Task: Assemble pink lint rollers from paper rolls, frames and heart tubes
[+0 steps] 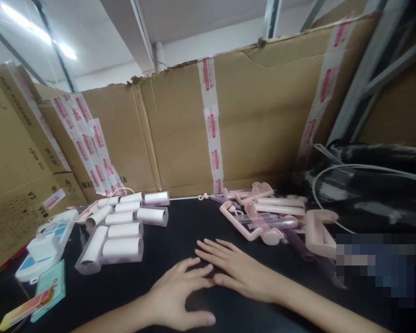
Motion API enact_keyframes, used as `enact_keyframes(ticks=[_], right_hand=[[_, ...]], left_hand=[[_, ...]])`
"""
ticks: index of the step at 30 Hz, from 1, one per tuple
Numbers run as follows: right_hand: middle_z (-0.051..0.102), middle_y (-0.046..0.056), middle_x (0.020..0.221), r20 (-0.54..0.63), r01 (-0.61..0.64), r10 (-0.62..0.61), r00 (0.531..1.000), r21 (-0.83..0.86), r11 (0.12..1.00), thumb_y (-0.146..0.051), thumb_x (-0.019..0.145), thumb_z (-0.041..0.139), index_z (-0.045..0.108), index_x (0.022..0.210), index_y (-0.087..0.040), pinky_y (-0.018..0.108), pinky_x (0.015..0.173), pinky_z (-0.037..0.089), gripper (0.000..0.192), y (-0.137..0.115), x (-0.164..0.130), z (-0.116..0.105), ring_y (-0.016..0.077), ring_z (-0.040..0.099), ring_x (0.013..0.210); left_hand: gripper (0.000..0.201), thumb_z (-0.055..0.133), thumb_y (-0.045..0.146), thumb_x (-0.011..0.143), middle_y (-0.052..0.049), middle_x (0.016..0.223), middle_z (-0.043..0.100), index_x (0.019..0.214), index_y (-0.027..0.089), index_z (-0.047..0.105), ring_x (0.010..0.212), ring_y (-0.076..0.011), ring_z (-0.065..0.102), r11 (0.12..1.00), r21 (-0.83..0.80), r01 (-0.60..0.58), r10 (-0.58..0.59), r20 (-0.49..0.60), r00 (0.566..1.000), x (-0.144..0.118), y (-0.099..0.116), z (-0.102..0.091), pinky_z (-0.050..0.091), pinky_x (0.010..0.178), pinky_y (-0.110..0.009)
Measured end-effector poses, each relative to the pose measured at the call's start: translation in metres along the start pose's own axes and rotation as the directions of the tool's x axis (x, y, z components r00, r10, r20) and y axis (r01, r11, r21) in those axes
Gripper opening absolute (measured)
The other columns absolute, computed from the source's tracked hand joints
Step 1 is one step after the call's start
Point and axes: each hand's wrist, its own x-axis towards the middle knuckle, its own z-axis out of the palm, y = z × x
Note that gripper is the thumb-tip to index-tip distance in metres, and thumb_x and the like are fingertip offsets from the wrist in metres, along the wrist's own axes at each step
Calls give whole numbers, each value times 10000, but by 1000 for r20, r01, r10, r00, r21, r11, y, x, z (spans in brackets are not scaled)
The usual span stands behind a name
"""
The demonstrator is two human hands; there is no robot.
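On the black table [180,217], left hand [175,296] and right hand [234,268] lie flat, fingers spread, holding nothing. Pink roller handles [260,219] lie just beyond the right hand, the nearer one, long axes mostly crosswise; white rolls [125,226] sit farther off, forward-left

Pink handles [260,217], seemingly white rolls [123,230], black table [180,231]

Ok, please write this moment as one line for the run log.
left hand: flat on table, holds nothing | right hand: flat, holds nothing | rolls: left of hands | pink handles: right, behind hands
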Motion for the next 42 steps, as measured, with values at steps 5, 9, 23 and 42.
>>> enact_keyframes(ticks=[5, 9, 23, 42], right_hand=[[266, 15, 1482, 16, -25, 26, 1000, -21, 999, -469, 927, 355, 235, 1418, -339, 522, 1095, 168, 521, -1, -3, 1, 239, 206, 1367], [385, 132, 1416, -58, -54, 49, 997, -100, 993, -504, 904, 375, 200, 1446, -216, 494, 1018, 333, 639, -8, 10, -11, 285, 378, 1276], [463, 135, 1353, -50, 393, -452, 891, -415, 821, -300, 854, 546, 485, 1260, -157, 370, 921, 404, 434, -87, 138, 9, 241, 467, 1181], [619, 94, 872, -397, -424, 436, 808, 122, 897, -507, 846, 459, 476, 1246, -130, 397, 818, 466, 550, -21, 14, -43, 254, 596, 892]], left_hand=[[650, 597, 573, 712, -16, 1427, 386, 1290, 305, 472, 1344, -304, 267, 999, -22, -29, 28, -49, 998, -1, -5, 7, 243, 1079, -521], [654, 583, 605, 709, -16, 1409, 420, 1280, 299, 485, 1336, -293, 284, 997, -39, -64, 60, -97, 993, -2, -8, 9, 239, 1089, -474], [522, 493, 424, 838, -72, 1285, 552, 1319, 232, 431, 1130, -251, 554, 989, 69, -130, 131, -7, 991, -6, 3, 0, 456, 953, -370], [488, 677, 246, 686, -62, 1132, 550, 1123, 235, 458, 1107, -254, 487, 943, -290, 162, -284, -452, 845, 7, -24, 7, 365, 980, -465]])
